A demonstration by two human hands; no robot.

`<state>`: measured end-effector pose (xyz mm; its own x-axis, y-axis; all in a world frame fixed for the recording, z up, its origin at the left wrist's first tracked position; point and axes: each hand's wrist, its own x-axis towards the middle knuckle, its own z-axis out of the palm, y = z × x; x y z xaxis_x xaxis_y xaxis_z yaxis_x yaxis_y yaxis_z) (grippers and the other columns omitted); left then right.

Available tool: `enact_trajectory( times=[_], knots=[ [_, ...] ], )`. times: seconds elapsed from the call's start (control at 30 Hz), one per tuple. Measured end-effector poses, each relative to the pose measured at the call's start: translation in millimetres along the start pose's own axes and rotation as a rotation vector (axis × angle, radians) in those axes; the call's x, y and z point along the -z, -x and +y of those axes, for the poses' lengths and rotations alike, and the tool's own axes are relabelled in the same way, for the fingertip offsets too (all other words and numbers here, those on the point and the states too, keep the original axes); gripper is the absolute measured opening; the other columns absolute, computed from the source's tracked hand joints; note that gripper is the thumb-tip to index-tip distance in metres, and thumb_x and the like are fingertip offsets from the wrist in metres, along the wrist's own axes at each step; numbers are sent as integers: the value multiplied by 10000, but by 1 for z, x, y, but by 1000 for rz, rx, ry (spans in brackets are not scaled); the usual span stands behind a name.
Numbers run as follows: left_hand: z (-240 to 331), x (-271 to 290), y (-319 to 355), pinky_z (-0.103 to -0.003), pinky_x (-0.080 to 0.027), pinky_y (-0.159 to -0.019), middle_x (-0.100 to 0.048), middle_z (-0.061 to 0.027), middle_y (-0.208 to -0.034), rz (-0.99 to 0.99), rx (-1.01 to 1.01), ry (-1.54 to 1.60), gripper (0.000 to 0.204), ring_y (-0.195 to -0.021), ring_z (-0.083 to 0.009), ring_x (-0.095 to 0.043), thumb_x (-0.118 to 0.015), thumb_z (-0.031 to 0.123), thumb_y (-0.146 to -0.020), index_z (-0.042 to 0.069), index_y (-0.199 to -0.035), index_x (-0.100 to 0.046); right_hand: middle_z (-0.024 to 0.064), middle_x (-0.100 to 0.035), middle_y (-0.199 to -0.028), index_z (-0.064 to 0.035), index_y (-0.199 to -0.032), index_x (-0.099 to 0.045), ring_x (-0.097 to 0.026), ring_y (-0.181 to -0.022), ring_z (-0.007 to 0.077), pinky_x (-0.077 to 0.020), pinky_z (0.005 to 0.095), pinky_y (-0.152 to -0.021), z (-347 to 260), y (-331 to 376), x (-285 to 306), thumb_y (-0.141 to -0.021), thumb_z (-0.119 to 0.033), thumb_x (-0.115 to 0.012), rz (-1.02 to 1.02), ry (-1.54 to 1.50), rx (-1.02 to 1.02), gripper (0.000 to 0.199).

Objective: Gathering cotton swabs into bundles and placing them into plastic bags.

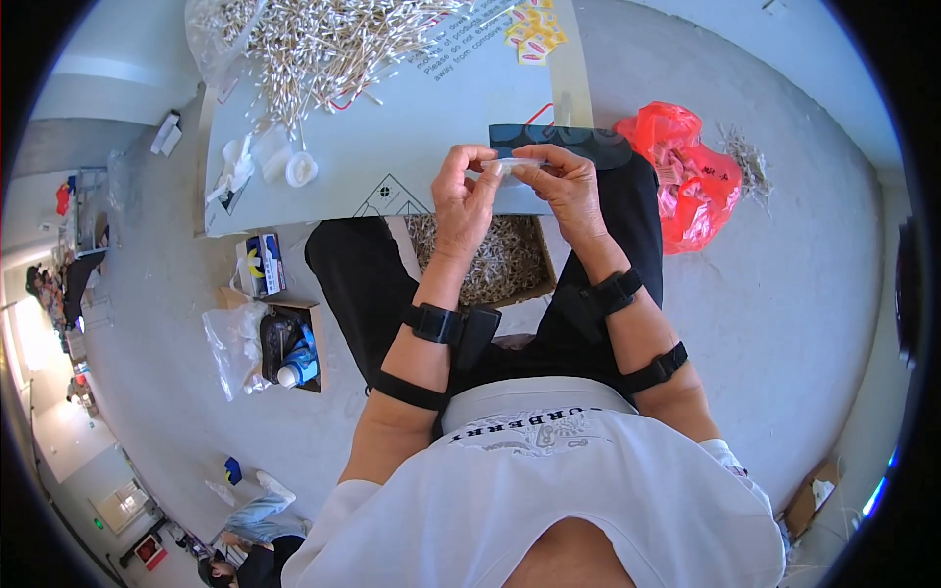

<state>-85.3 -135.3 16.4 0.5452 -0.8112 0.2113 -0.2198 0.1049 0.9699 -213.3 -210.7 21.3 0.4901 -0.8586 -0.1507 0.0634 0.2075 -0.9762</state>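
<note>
Both of my hands meet at the near edge of the pale table (343, 191). A small piece of clear and whitish plastic (507, 168) is pinched between them; its exact kind is too small to make out. My left hand (463, 204) closes on its left end with thumb and fingertips. At the other end, my right hand (569, 191) grips it the same way. On the far left of the table lies a big heap of cotton swabs (328, 54), partly in a clear bag. Nearer stands a round white plastic tub or lid (301, 170), beside crumpled white pieces (233, 169).
Yellow-and-white labels (535, 37) lie at the table's far right. Below the table edge, between my legs, is a cardboard box of swabs (490, 269). A red plastic bag (701, 186) sits on the floor at right. At left stands a carton with a blue bottle (302, 358).
</note>
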Motion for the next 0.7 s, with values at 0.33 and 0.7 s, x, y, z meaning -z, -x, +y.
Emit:
enact_trajectory(
  times=[0.33,0.7],
  knots=[
    [-5,-4,-3,-210,-403,-610,-658,5,-840,-2,266,324,113,-719,-55,-539,-636,19,-805,19,-908,-682,-53,-627,-756,-21,-954,-722,-479,-634,3,-389,179,-568,5,-2,-1,-765,-36,-748,1,42,18,191],
    [-6,3,-7,-226,-465,-659,-658,-26,-846,-106,165,83,101,-743,-77,-576,-697,8,-777,-10,-876,-683,-44,-642,-767,-18,-944,-717,-492,-629,2,-400,164,-567,12,0,4,-775,-21,-737,-21,42,78,171]
  ],
)
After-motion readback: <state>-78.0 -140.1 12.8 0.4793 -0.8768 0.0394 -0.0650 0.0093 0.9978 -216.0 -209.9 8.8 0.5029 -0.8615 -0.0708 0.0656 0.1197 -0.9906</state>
